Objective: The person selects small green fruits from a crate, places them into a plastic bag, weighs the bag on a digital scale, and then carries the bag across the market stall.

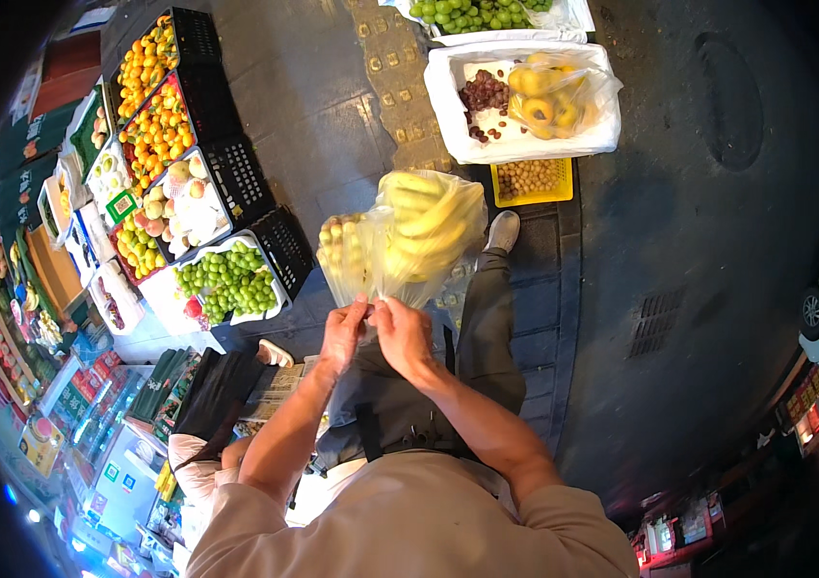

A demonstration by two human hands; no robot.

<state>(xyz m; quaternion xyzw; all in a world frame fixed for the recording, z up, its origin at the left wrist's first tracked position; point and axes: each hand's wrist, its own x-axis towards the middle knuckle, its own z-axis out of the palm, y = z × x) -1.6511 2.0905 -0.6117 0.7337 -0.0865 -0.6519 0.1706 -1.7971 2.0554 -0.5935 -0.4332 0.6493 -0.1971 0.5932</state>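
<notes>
A clear plastic bag (430, 224) full of yellow bananas hangs in front of me. Left of it, touching, is another clear bag (343, 253) with small round tan fruit inside. My left hand (343, 336) pinches gathered plastic between thumb and fingers at the necks of the bags. Close beside it, my right hand (404, 331) grips the gathered film below the bananas. The two thumbs nearly meet. Which bag each hand holds is hard to tell. Loose film hangs under my hands, in front of my dark trousers (489, 325).
Black crates (236, 170) of orange fruit, peaches and green grapes (229, 282) line the left. Ahead stand a white foam box (453, 141) with red grapes and bagged yellow fruit, and a yellow basket (531, 180). Someone sits at lower left, their sandalled foot (276, 354) near my hands.
</notes>
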